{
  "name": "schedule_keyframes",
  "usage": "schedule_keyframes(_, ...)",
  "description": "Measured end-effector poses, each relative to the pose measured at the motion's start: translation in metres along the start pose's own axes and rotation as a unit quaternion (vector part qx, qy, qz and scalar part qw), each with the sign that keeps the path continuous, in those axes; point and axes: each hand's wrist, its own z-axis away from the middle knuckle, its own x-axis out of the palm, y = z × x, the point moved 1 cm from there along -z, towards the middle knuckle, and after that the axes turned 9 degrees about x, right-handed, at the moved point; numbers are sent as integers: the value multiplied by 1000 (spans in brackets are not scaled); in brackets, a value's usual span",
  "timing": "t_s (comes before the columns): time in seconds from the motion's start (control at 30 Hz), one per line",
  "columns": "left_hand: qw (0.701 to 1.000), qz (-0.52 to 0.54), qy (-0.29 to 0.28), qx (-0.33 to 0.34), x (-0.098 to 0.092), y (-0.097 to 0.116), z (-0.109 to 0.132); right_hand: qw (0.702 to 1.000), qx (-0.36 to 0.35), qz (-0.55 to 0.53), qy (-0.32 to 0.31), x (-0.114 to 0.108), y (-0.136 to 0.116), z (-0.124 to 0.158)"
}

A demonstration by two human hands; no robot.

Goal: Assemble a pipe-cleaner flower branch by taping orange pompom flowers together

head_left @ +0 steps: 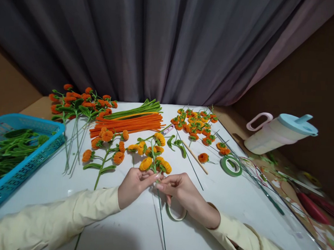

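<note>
My left hand point(135, 185) and my right hand point(179, 192) meet at the table's front middle, both pinched on the thin green stem of a yellow pipe-cleaner flower sprig point(153, 156). The sprig's yellow-orange blooms fan out just beyond my fingertips. The stem wire runs back toward me between my wrists. A roll of green floral tape point(176, 215) lies under my right wrist, partly hidden. An orange-flowered sprig point(106, 151) lies flat to the left of my hands.
A blue basket point(24, 164) of green pieces sits at the left edge. Orange and green pipe cleaners point(130, 120), finished orange stems point(77, 105), small loose blooms point(197, 125), a second tape roll point(231, 165), a wooden stick point(195, 155) and a lidded jug point(281, 133) lie beyond.
</note>
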Motion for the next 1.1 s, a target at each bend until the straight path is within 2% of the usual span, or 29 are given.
schedule_keyframes(0.4, 998, 24, 49, -25, 1, 0, -2, 998, -19, 37, 46, 4, 11, -1)
schedule_keyframes(0.67, 997, 46, 52, -39, 1, 1, -4, 997, -40, 34, 52, 5, 13, -1)
schedule_keyframes(0.93, 994, 50, 72, -70, 2, 1, -4, 996, -56, 53, 34, 4, 12, 0)
schedule_keyframes(1.1, 991, 86, 75, -72, 1, 4, -5, 998, -38, 38, -18, 0, 9, -2)
